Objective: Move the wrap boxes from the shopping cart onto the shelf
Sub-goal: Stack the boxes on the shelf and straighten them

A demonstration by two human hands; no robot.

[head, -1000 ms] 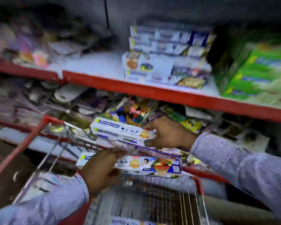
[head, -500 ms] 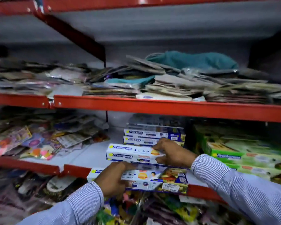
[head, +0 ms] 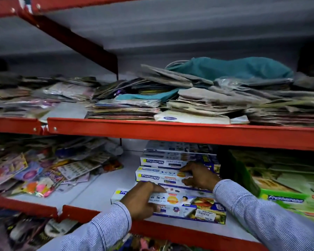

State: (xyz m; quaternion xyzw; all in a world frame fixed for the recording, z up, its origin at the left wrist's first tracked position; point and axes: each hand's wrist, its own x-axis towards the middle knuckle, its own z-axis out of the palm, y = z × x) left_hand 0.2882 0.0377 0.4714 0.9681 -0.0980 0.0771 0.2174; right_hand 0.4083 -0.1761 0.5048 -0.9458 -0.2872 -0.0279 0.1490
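Note:
Two long white-and-blue Freshwrapp wrap boxes are in my hands at the middle shelf (head: 98,196). My left hand (head: 143,200) grips the nearer box (head: 187,205), which lies flat on the white shelf board near its red front edge. My right hand (head: 198,176) holds the farther box (head: 158,176) just behind it, against a stack of the same wrap boxes (head: 170,158) further back. The shopping cart is out of view.
Green wrap boxes (head: 286,200) lie on the shelf to the right. Colourful flat packets (head: 40,171) are piled on its left side. The shelf above (head: 170,131) carries stacks of flat packets and a teal cloth bag (head: 234,67).
Both hands have carried the two boxes up from the cart and forward onto the middle shelf. The nearer box now rests on the shelf board and the farther one has moved back toward the stack.

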